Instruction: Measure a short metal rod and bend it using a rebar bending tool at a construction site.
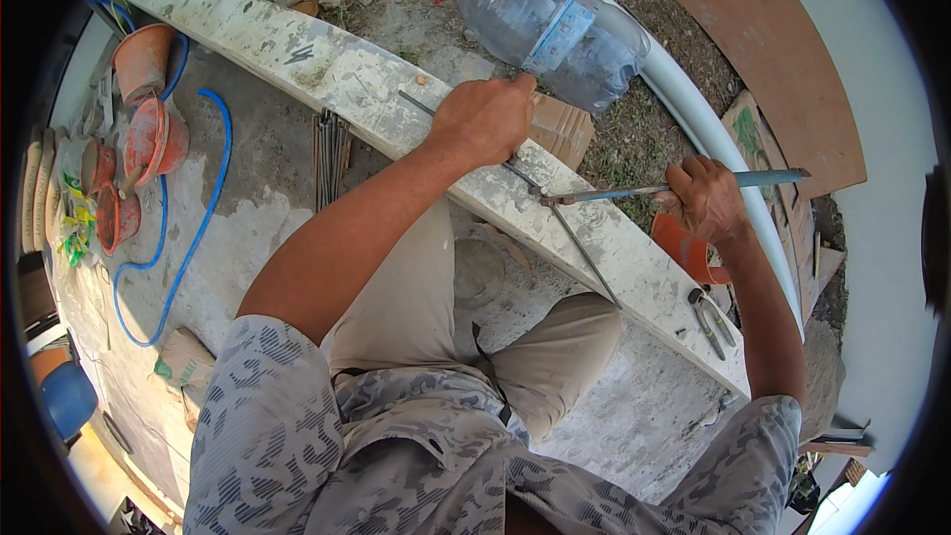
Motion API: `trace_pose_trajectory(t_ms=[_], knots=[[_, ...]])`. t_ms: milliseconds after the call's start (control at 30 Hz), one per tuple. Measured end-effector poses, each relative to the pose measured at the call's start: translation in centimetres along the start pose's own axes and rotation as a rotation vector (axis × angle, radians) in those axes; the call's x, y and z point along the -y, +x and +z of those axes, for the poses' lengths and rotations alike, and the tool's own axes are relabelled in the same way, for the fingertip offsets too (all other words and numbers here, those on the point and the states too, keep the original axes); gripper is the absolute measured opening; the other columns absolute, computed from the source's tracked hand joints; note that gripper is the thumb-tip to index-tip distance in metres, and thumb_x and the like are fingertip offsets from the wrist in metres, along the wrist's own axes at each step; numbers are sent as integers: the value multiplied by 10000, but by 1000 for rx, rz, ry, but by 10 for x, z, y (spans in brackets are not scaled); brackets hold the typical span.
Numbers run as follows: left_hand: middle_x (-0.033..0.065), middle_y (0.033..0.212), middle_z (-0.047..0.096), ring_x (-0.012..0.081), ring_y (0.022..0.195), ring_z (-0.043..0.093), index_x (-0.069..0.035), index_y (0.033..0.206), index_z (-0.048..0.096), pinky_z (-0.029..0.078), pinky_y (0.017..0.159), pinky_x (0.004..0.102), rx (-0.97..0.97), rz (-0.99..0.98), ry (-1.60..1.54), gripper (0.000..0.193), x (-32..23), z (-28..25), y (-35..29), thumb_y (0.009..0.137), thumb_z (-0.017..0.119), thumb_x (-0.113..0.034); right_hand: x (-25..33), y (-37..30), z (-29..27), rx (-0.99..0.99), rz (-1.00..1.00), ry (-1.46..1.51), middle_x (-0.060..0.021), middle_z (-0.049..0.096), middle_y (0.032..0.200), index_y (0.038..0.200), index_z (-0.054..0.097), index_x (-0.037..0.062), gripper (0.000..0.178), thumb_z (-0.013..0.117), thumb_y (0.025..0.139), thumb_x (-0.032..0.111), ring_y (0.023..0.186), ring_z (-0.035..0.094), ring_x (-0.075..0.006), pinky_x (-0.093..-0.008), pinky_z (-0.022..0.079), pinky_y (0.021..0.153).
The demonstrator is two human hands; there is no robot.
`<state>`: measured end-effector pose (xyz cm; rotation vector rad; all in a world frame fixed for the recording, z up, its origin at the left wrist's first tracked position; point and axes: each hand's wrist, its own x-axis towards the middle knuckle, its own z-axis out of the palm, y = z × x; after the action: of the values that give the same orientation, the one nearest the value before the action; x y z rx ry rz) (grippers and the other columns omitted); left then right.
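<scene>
Head view, looking down past camouflage sleeves and beige trousers onto a long whitewashed plank running from upper left to lower right. Left hand clenched around a thin steel rod, pinning it to the plank; fingertips hidden under the palm. Rod visible as a short stretch above the wrist and again below the hand, slanting down toward the knee; middle part hidden by the hand. Right hand gripped tight around a blue-grey bending bar, lying almost level, its left end meeting the rod on the plank, its right end jutting past the knuckles. Exact hook or slot at the joint too small to make out. Clear plastic bottle lying on the ground just beyond the plank, near the left hand. Pliers resting on the plank's lower right part, well apart from both hands. Bundle of rods on the concrete just below the plank, partly cut off by the forearm. Orange pots and a blue hose at far left, bent by the lens rim. Orange object under the right hand mostly hidden.
</scene>
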<state>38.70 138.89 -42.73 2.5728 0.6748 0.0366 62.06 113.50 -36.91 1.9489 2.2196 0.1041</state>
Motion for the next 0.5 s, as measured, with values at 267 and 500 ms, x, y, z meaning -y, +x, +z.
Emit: trace_pose_trajectory(t_ms=[267, 500], knots=[[219, 919, 721, 420, 894, 702, -31, 1195, 598, 537, 810, 530, -66, 28, -10, 277, 5, 5, 0, 1033, 518, -241, 101, -45, -21, -129, 381, -7, -110, 556, 712, 803, 568, 91, 421, 610, 994, 463, 649, 632, -312, -444, 517, 601], [236, 926, 722, 423, 911, 705, -49, 1286, 569, 538, 813, 532, -55, 3, 2, 317, 5, 6, 1, 1040, 502, -237, 167, -53, -28, 11, 693, 25, -121, 560, 657, 809, 570, 83, 426, 615, 1001, 460, 603, 648, -321, -450, 506, 521]])
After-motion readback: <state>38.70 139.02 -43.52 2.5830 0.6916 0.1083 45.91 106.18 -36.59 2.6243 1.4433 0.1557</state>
